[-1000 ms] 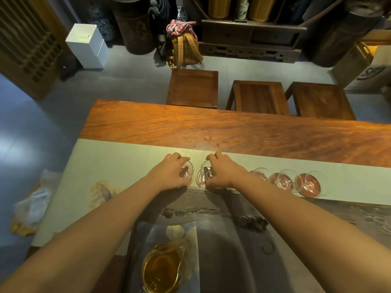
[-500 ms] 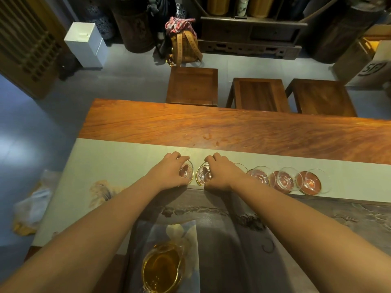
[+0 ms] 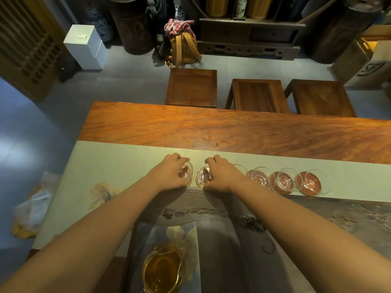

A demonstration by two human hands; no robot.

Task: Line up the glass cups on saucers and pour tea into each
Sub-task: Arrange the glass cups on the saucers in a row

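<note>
Several small glass cups stand in a row on the pale table runner [image 3: 118, 163]. My left hand [image 3: 169, 173] is closed around the leftmost glass cup [image 3: 187, 173]. Beside it, my right hand [image 3: 222, 175] grips the second glass cup [image 3: 203, 176], which sits on a gold-rimmed saucer. To the right, three more cups [image 3: 259, 177] [image 3: 285, 180] [image 3: 315, 181] stand on reddish-brown saucers, and another cup is half hidden behind my right wrist. A glass pitcher of amber tea [image 3: 163, 269] rests near the bottom edge, between my forearms.
The wooden table [image 3: 232, 130] stretches beyond the runner. A dark stone tea tray [image 3: 222, 240] lies under my arms. Three wooden stools [image 3: 191, 87] stand on the far side. A white box [image 3: 86, 46] and a backpack [image 3: 183, 46] sit on the floor.
My right index finger, stretched forward a second ago, has curled back onto the second cup. Both hands stay on their cups; the view has shifted slightly.
</note>
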